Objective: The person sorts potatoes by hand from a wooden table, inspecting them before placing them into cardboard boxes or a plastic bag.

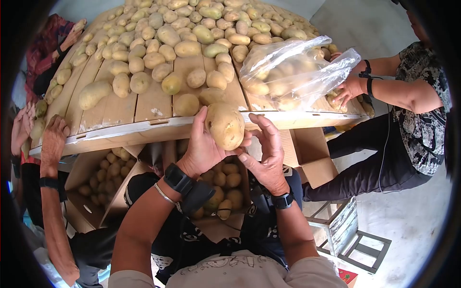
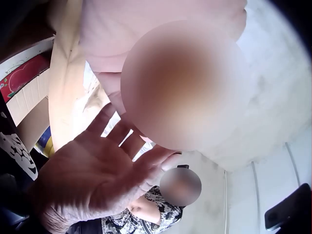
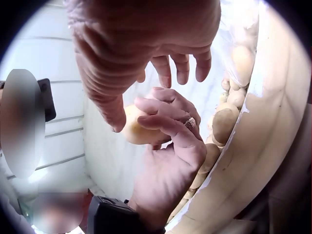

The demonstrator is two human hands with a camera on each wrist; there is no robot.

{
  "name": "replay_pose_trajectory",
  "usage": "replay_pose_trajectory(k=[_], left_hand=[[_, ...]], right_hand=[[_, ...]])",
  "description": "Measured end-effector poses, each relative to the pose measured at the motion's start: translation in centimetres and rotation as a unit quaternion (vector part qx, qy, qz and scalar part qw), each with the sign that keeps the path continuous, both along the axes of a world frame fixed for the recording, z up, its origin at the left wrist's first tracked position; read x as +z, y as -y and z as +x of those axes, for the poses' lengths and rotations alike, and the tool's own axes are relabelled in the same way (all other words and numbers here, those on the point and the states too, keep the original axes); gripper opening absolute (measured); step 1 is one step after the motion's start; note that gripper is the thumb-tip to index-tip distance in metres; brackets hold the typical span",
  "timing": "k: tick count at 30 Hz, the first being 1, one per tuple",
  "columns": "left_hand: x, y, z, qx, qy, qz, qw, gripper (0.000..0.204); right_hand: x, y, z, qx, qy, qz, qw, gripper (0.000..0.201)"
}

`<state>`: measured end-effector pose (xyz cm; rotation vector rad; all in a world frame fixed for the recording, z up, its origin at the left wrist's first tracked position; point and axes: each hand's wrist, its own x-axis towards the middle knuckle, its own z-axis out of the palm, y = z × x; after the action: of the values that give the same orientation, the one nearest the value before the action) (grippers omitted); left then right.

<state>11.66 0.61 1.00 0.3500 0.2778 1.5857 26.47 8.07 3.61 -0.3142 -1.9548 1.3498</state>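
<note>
In the head view a large potato [image 1: 224,126] is held up at the table's front edge by my left hand [image 1: 199,150]. Its fingers curl round the potato in the right wrist view, where the left hand [image 3: 173,156] wears a ring. My right hand [image 1: 266,161] is beside the potato with its fingers spread and bent loosely. Seen from the right wrist, the right hand [image 3: 146,44] hangs over the potato [image 3: 139,130], its thumb close to the skin; whether they touch I cannot tell. The left wrist view shows the right palm [image 2: 92,170] facing up, partly behind a blurred patch.
Many potatoes [image 1: 187,48] are spread over the wooden table [image 1: 158,105]. A clear bag [image 1: 297,72] of potatoes lies at the right, by a person's hands. Another person's arm [image 1: 53,192] is at left. Below stand boxes of potatoes, an open carton [image 1: 319,170] and a stool [image 1: 343,228].
</note>
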Motion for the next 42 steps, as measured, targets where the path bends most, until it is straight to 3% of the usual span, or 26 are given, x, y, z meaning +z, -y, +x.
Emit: replay_pose_trajectory(k=[1, 4, 5, 6, 8, 9, 10, 11, 12, 14, 15, 17, 18, 20, 22, 24, 28, 29, 30, 32, 34, 36, 38, 39, 40, 42], left_hand=[[0.4, 0.1, 0.1, -0.003, -0.006, 0.010, 1.000, 0.071], [-1.8, -0.6, 0.4, 0.024, -0.025, 0.091, 0.995, 0.068], [-2.2, -0.8, 0.3, -0.031, 0.001, 0.158, 0.987, 0.063], [-3.5, -0.7, 1.6, 0.177, -0.209, -0.110, 0.956, 0.060], [-1.1, -0.9, 1.5, 0.012, 0.025, -0.077, 0.997, 0.056], [-1.3, -0.8, 1.6, 0.007, 0.023, -0.074, 0.997, 0.056], [-1.4, -0.3, 1.7, 0.127, -0.304, -0.055, 0.943, 0.056], [-1.2, -0.2, 1.8, 0.234, -0.591, -0.025, 0.771, 0.056], [-0.8, -0.3, 1.8, 0.234, -0.591, -0.020, 0.771, 0.056], [1.0, 0.0, 2.1, 0.120, -0.501, -0.147, 0.844, 0.051], [0.9, 0.0, 1.6, 0.121, -0.503, -0.144, 0.843, 0.051], [0.4, -0.4, 0.5, -0.021, -0.411, -0.099, 0.906, 0.046], [0.3, -0.8, 0.6, -0.017, -0.411, -0.092, 0.907, 0.046], [0.2, -1.0, 0.8, 0.055, -0.414, -0.081, 0.905, 0.041], [1.0, -1.1, 0.6, 0.056, -0.447, -0.097, 0.887, 0.037], [1.2, -1.2, 0.9, 0.038, -0.445, -0.096, 0.889, 0.036], [1.3, -0.9, 0.5, 0.032, -0.457, -0.100, 0.883, 0.035], [1.1, -1.0, 0.3, 0.037, -0.458, -0.099, 0.882, 0.034], [1.1, -1.1, 0.1, 0.045, -0.461, -0.096, 0.881, 0.034], [1.6, -0.7, -0.2, 0.062, -0.469, -0.093, 0.876, 0.033], [1.8, -0.7, -0.2, 0.042, -0.475, -0.102, 0.873, 0.032], [1.4, -0.7, -0.1, 0.054, -0.458, -0.105, 0.881, 0.033], [1.6, -0.1, -0.1, 0.057, -0.457, -0.094, 0.883, 0.033], [1.7, 0.0, -0.2, 0.058, -0.456, -0.094, 0.883, 0.033], [1.6, 0.0, -0.3, 0.076, -0.468, -0.086, 0.876, 0.031], [1.8, 0.0, -0.3, 0.094, -0.485, -0.074, 0.866, 0.029]], right_hand=[[0.0, -0.2, -0.1, -0.016, 0.015, 0.103, 0.994, 0.083], [0.4, 0.4, -1.0, -0.032, 0.061, 0.184, 0.980, 0.086], [0.2, 0.7, -1.5, -0.035, 0.058, 0.206, 0.976, 0.085], [0.0, 0.9, -1.6, -0.041, 0.059, 0.232, 0.970, 0.084], [-0.1, 0.3, -1.2, -0.047, 0.049, 0.252, 0.965, 0.080], [0.0, 0.1, -1.0, -0.048, 0.065, 0.257, 0.963, 0.078], [0.0, -0.1, -1.0, -0.046, 0.078, 0.262, 0.961, 0.076], [-0.3, -0.7, -0.7, -0.050, 0.091, 0.291, 0.951, 0.074], [-0.2, -1.0, -0.5, -0.054, 0.091, 0.294, 0.950, 0.074], [0.0, -1.3, 0.0, -0.063, 0.075, 0.264, 0.959, 0.074], [-0.1, -1.2, 0.2, -0.064, 0.072, 0.267, 0.959, 0.074], [0.3, -1.5, 0.7, -0.103, 0.033, 0.115, 0.987, 0.071], [0.9, -2.1, 1.1, -0.102, 0.033, 0.123, 0.987, 0.071], [2.9, -2.6, 1.6, -0.127, -0.052, 0.033, 0.990, 0.070], [5.6, -3.9, 1.2, -0.100, -0.161, -0.083, 0.978, 0.066], [11.4, -6.2, -0.9, -0.120, -0.188, -0.015, 0.975, 0.056], [19.5, -15.3, -5.5, -0.198, -0.006, 0.237, 0.951, 0.048], [19.7, -17.8, -6.1, -0.162, 0.047, 0.160, 0.973, 0.056], [19.1, -19.7, -5.8, -0.160, 0.048, 0.162, 0.973, 0.056], [17.7, -22.9, -5.6, -0.192, 0.239, 0.020, 0.952, 0.061], [16.0, -23.2, -4.0, -0.185, 0.311, 0.022, 0.932, 0.065], [15.3, -22.4, -2.5, -0.200, 0.326, -0.001, 0.924, 0.068], [14.8, -22.5, -0.9, -0.114, 0.310, -0.063, 0.942, 0.069], [13.2, -25.8, -0.2, -0.083, 0.324, -0.126, 0.934, 0.066], [13.4, -25.1, 0.2, -0.084, 0.324, -0.126, 0.934, 0.066], [13.3, -21.7, 1.0, -0.030, 0.269, -0.259, 0.927, 0.058]])
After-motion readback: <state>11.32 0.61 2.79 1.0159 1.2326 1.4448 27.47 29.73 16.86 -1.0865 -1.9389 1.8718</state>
